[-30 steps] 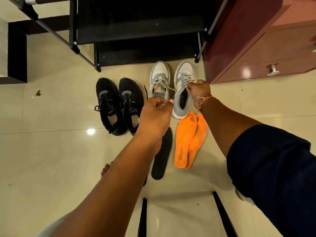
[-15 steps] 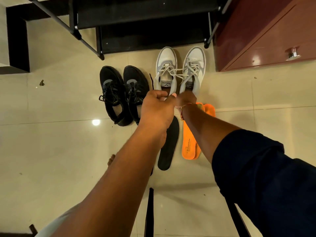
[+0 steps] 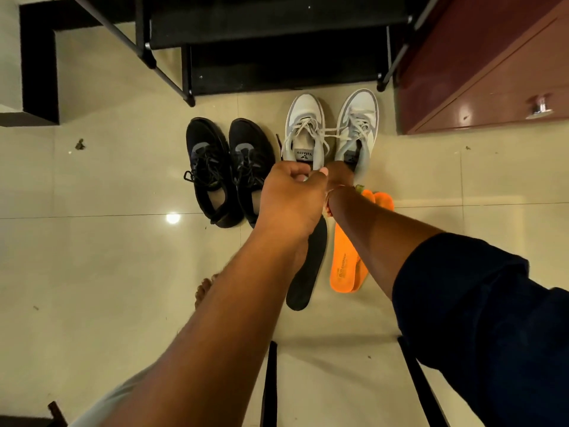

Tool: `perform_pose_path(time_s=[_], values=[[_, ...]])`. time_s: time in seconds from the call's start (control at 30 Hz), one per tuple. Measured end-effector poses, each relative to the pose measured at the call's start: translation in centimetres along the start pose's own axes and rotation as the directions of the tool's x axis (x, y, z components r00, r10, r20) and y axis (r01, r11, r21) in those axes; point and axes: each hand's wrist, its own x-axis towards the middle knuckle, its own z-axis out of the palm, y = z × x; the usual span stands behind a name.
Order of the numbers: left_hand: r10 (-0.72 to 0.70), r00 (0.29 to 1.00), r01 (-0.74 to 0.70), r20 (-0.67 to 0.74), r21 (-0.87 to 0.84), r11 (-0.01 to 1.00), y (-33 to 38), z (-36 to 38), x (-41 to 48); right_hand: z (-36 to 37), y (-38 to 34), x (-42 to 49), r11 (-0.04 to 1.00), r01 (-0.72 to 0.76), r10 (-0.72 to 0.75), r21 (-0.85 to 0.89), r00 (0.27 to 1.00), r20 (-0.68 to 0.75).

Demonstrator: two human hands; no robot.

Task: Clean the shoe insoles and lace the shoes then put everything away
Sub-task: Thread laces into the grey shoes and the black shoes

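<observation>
A pair of white-and-grey sneakers (image 3: 303, 131) (image 3: 358, 124) stands toes away from me, and a white lace (image 3: 331, 132) runs across between them. My left hand (image 3: 289, 198) hovers at the heel of the left sneaker, fingers curled and thumb pinched to forefinger on what looks like a lace end. My right hand (image 3: 338, 174) sits tight against it by the right sneaker's heel, mostly hidden; its grip is not visible. Two orange insoles (image 3: 345, 266) lie stacked under my right forearm. A black insole (image 3: 308, 272) lies beside them.
A pair of laced black sneakers (image 3: 209, 167) stands left of the white pair. A black shoe rack (image 3: 277, 41) is behind the shoes, and a dark red cabinet (image 3: 492, 72) with a metal knob (image 3: 538, 107) is at the right. My bare toes (image 3: 204, 288) show on the tiled floor.
My right hand left the right sneaker's laces and pulled back against my left hand at the heels. A lace now stretches between the two white sneakers. The camera view shifted closer.
</observation>
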Motion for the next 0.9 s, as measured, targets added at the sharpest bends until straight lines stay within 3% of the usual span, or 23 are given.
perform_pose_path(time_s=[0.17,0.27,0.33,0.5,0.63,0.7,0.77,0.9], values=[[0.054,0.997,-0.051,-0.054,0.059,0.997,0.9,-0.9,-0.4,-2.7,0.0,-5.4,0.972,0.191,-0.197,-0.137,0.980,-0.036],[0.060,0.991,-0.038,-0.121,0.178,0.983,1.6,-1.6,-1.3,-5.3,-0.9,-11.5,0.898,0.326,-0.375,-0.294,0.918,-0.129],[0.056,0.992,-0.034,-0.116,0.187,0.982,1.9,-1.5,-2.3,-7.3,-1.1,-15.7,0.882,0.391,-0.436,-0.265,0.889,-0.141],[0.221,0.965,-0.196,-0.140,0.174,0.965,2.5,-1.4,-5.4,-10.2,-0.2,-25.3,0.824,0.481,-0.541,-0.298,0.824,-0.169],[0.359,0.908,-0.310,-0.213,0.233,0.922,2.5,-2.1,-6.1,-9.8,0.6,-27.1,0.802,0.479,-0.546,-0.358,0.831,-0.111],[0.396,0.882,-0.325,-0.257,0.279,0.904,2.3,-2.1,-6.1,-9.3,0.0,-26.0,0.813,0.491,-0.542,-0.314,0.835,-0.097],[0.421,0.867,-0.341,-0.265,0.300,0.891,2.2,-2.0,-6.1,-9.0,-0.7,-24.2,0.799,0.564,-0.594,-0.208,0.795,-0.126],[0.484,0.843,-0.402,-0.234,0.324,0.856,1.9,-1.6,-5.7,-9.1,-2.0,-21.8,0.735,0.668,-0.627,0.111,0.734,-0.262]])
